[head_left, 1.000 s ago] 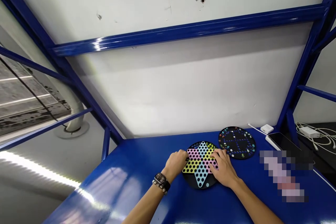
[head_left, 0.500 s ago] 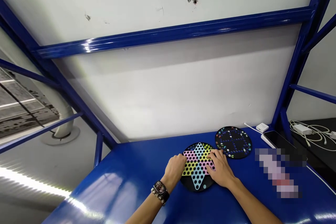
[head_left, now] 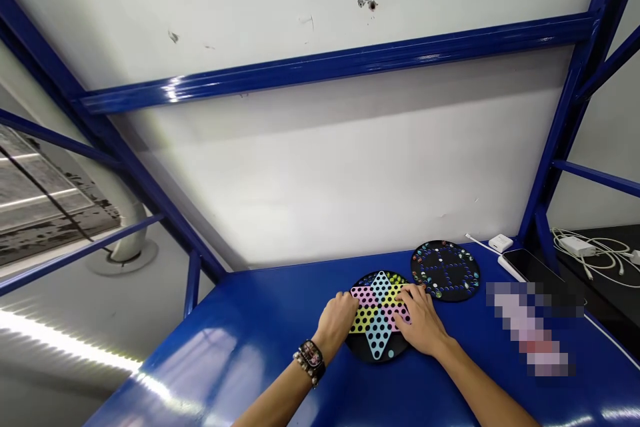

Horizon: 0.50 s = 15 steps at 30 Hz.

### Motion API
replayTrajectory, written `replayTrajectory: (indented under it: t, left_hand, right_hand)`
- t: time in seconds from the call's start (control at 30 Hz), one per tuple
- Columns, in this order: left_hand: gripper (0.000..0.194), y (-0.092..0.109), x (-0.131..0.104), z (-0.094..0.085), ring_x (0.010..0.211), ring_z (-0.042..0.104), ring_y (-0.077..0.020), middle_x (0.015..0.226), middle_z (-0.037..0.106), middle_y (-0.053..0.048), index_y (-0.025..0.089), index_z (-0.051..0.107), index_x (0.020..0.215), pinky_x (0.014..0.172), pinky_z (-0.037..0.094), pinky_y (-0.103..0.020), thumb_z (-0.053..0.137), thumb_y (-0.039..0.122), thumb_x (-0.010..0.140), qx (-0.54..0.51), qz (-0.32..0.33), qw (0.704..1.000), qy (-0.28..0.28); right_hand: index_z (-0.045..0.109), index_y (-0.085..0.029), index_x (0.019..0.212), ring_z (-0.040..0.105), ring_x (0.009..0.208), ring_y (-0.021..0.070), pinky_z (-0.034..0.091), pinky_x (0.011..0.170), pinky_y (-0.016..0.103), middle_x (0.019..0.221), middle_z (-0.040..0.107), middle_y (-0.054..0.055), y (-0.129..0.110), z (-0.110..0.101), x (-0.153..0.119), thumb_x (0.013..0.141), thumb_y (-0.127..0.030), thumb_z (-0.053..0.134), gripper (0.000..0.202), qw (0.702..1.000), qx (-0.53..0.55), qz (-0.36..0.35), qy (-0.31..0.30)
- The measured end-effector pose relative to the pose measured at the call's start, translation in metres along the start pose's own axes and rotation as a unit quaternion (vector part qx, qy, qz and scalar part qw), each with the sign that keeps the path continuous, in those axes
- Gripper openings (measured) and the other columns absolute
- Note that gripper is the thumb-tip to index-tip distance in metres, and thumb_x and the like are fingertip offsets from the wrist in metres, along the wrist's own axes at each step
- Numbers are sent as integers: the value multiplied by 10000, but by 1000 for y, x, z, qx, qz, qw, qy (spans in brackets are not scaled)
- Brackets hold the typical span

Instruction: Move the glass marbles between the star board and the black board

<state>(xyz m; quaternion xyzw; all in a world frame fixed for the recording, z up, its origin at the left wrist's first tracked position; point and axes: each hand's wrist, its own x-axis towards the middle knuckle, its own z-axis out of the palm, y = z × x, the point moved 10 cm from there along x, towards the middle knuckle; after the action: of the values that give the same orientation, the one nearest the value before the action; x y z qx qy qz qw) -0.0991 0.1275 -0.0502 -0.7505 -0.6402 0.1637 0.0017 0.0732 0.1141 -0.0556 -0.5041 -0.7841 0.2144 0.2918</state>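
A star-shaped Chinese checkers board (head_left: 379,328) in pink, yellow and light blue, full of holes, lies over a round black base (head_left: 361,349). My left hand (head_left: 337,323) is closed at the star's left edge, its fingertips partly hidden. From the right, my right hand (head_left: 423,324) grips the star with bent fingers on its yellow and pink points, the thumb lower than the fingers. Yellow and blue marbles (head_left: 399,277) show in the base behind the star's far edge.
A second round black board (head_left: 447,271) with colourful marbles around its rim lies behind my right hand. To the right are a white charger (head_left: 501,243), a dark phone-like device (head_left: 531,267) and a blurred-out item (head_left: 525,330). Blue frame bars (head_left: 330,69) surround the blue table (head_left: 280,300).
The camera view has shifted slightly. Both hands stay at the star-shaped board, with hardly any visible movement.
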Motion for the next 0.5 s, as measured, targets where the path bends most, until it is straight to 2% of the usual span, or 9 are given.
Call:
replayTrajectory:
  t: [0.3,0.4,0.5]
  left_hand:
    - [387,-3,-12,-2,1068,678,-273,1163,687,-171,130,705,1106,837,559,-348,395,-8,920,3,-42,999,-8]
    - [384,-9,-14,-4,1005,701,-249,1119,698,-151,145,712,1071,797,549,-319,391,-4,921,-11,-48,999,-8]
    - [355,-19,-14,-12,898,719,-233,1062,701,-142,150,717,1026,730,536,-308,378,67,961,-26,-57,998,0]
  right_hand:
    - [599,-242,1047,530,1174,267,452,1000,435,1217,591,79,-1,-2,0,872,-245,550,181,1000,4,-2,10]
    - [598,-241,1042,532,1163,268,453,996,438,1211,592,80,-1,-1,0,869,-238,555,178,1000,6,-5,14]
    - [599,-244,1041,537,1151,270,461,984,437,1202,593,80,0,0,0,867,-238,562,178,1000,8,-10,20]
